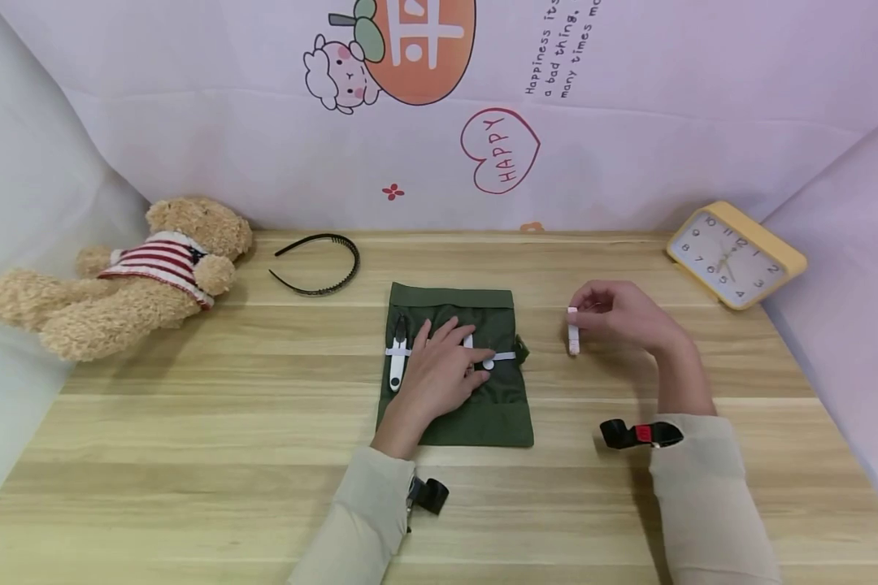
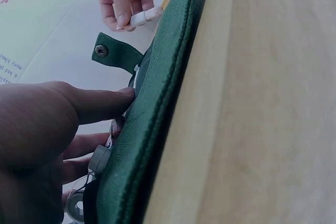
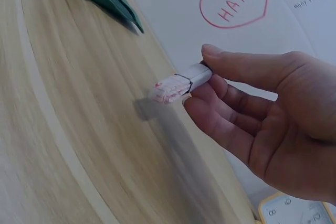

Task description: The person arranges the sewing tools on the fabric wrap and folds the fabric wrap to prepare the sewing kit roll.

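Note:
An unfolded dark green fabric sewing pouch [image 1: 475, 424] lies on the table. My left hand [image 1: 439, 370] rests on it with fingers spread, covering part of its contents. White thread snips [image 1: 397, 361] sit left of that hand under a white elastic strap [image 1: 503, 356]. A snap tab [image 2: 119, 53] sticks out from the pouch's right side. To the right of the pouch, my right hand [image 1: 625, 315] pinches a small, narrow white bundle [image 3: 181, 83] between thumb and fingers. The bundle has a dark line around it and a pinkish, layered end; its exact kind is unclear.
A teddy bear [image 1: 157, 276] in a striped shirt lies at the left. Behind the pouch, to its left, is a black headband [image 1: 357, 260]. A yellow alarm clock [image 1: 732, 256] stands at the back right, near the printed cloth backdrop [image 1: 629, 146].

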Available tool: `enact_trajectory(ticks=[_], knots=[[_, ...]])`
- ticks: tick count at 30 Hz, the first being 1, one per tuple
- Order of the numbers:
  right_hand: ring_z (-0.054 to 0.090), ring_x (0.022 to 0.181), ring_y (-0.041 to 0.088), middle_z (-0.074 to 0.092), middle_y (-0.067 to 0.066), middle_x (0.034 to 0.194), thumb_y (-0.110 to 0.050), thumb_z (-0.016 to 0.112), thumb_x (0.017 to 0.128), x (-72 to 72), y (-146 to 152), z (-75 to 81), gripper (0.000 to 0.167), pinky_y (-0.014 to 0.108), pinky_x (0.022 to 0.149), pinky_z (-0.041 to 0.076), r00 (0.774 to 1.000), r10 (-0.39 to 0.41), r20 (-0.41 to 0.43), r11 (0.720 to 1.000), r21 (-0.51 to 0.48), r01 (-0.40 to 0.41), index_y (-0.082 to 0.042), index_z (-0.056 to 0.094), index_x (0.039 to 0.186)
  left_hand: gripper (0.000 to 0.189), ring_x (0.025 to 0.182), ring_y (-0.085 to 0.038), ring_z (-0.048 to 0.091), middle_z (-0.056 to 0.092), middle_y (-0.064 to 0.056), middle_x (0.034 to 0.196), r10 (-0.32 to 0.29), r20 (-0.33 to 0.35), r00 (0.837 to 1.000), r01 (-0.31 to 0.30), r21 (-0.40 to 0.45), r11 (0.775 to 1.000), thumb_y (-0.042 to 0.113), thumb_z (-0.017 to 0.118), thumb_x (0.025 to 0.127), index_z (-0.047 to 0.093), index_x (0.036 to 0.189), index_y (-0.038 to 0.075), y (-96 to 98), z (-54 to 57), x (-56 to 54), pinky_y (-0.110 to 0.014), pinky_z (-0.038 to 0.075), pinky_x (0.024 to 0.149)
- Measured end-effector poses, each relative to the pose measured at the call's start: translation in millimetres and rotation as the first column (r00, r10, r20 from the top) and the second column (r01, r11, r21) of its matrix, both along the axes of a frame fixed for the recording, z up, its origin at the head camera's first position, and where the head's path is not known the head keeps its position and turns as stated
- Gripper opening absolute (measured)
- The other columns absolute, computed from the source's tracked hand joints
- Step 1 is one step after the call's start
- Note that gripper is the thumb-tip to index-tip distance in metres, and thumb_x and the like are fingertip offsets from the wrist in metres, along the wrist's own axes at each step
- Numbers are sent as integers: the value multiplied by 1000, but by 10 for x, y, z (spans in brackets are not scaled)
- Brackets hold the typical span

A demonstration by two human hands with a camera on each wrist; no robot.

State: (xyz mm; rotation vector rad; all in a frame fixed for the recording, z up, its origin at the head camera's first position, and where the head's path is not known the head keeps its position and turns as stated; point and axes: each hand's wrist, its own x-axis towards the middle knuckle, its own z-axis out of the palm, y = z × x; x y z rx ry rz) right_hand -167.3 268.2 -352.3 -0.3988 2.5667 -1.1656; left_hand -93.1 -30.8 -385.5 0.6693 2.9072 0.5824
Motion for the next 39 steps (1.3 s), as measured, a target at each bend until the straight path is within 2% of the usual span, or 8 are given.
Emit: enact_trajectory(ticks=[7,12,17,20,23,28,34,39], knots=[[62,89,25,65,14,98,-19,74,96,-49,-173,26,19,28,77,54,999,26,-35,997,-78,-28,-1,69,102,31,151,-29,27,47,-6,155,-4,-4,1000,4,-5,1000,34,70,98,73,128,29,-4,-2,-2,-55,10,123],[67,86,30,64,18,98,-16,72,96,-81,-293,28,21,36,78,60,999,17,-33,988,-155,-22,3,66,104,32,151,-29,27,46,-6,155,-7,0,1000,7,-8,1000,35,70,98,73,129,29,-1,-5,-5,-55,10,123],[70,83,28,66,19,98,-12,72,96,-114,-479,-16,22,41,77,61,998,-22,-59,974,-225,8,5,64,107,32,151,-30,27,46,-6,155,-8,0,1000,8,-21,1000,36,69,98,72,129,29,2,-7,-10,-56,10,122],[71,83,31,66,20,98,-10,73,95,-131,-593,-44,21,41,77,61,998,4,-57,969,-248,-18,6,65,105,32,151,-29,27,46,-6,155,-8,0,1000,8,-25,1000,37,69,98,72,129,30,4,-5,-16,-56,11,122],[70,85,33,66,19,98,-10,73,95,-140,-683,-58,18,39,78,61,996,60,-61,972,-224,-72,5,66,103,32,151,-29,27,46,-5,155,-7,3,1000,7,-26,1000,38,68,98,72,129,30,4,-4,-21,-56,10,122],[68,88,27,68,14,98,-10,75,93,-133,-773,-65,12,34,79,57,986,139,-87,977,-152,-151,-1,68,99,32,151,-29,26,46,-5,156,-5,13,1000,6,-23,1000,39,68,98,72,129,30,8,-7,-28,-56,9,123],[67,84,29,69,12,94,-6,76,92,-150,-791,-79,10,36,75,56,979,202,-28,967,-150,-204,-3,67,97,32,151,-29,25,45,-5,156,-2,22,1000,3,-31,1000,39,67,99,72,130,31,11,-12,-34,-56,9,123],[67,84,28,68,12,92,-5,73,94,-178,-802,-103,10,37,74,59,976,217,10,967,-137,-213,-2,66,98,33,151,-29,25,45,-5,156,-1,24,1000,2,-30,1000,39,67,99,72,130,30,10,0,-31,-56,9,123]])
